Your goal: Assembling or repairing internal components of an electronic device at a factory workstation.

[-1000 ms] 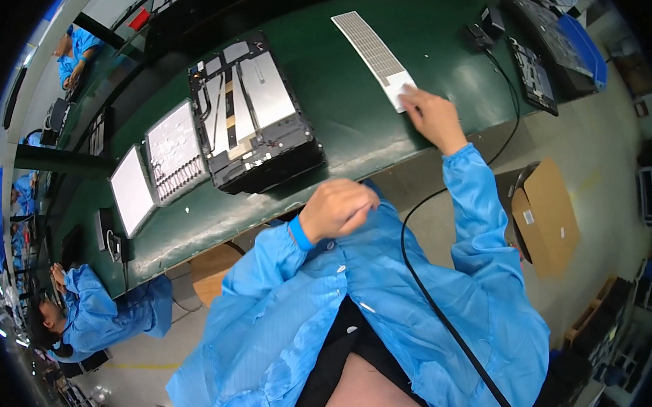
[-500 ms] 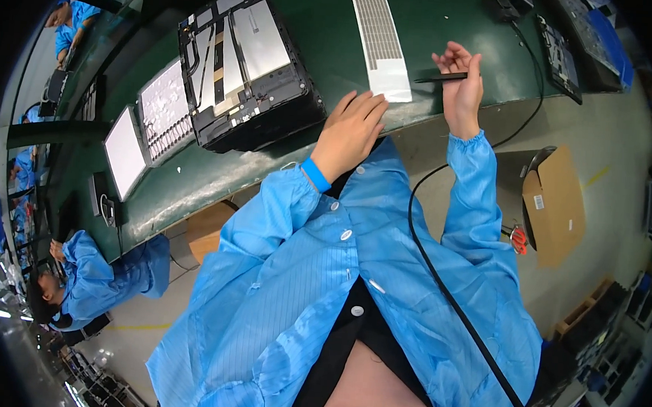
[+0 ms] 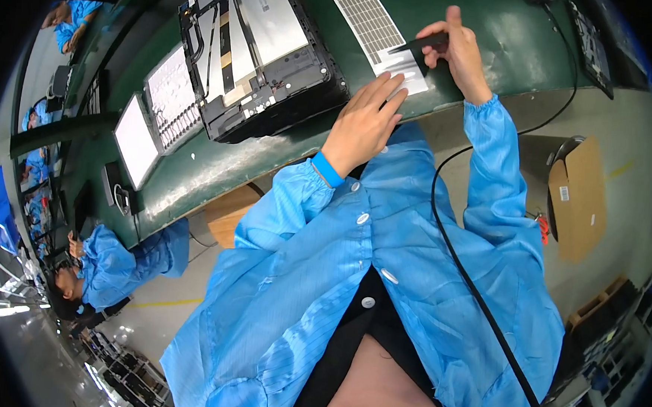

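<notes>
A white sheet [image 3: 415,84] printed with a grid of small grey cells lies on the green bench. My left hand [image 3: 362,124] rests at its near end, palm down with fingers stretched out over the blank strip. In my right hand [image 3: 460,56], at the sheet's right side, is a slim black pointed tool [image 3: 430,43], gripped between the fingers with the thumb raised. Its tip points left over the lower edge of the grid; whether it touches the paper I cannot tell.
A stack of black device housings with silver panels [image 3: 273,25] stands left of the sheet. Beyond it lie a tray of wrapped parts [image 3: 174,93] and a white panel [image 3: 137,143]. A black cable [image 3: 477,291] crosses my front. A cardboard box [image 3: 580,200] is at right. A co-worker [image 3: 132,266] sits at left.
My right hand has moved up and turned, bringing the tool's tip over the sheet. The sheet now lies at more of a slant. My left hand has shifted slightly right in the picture.
</notes>
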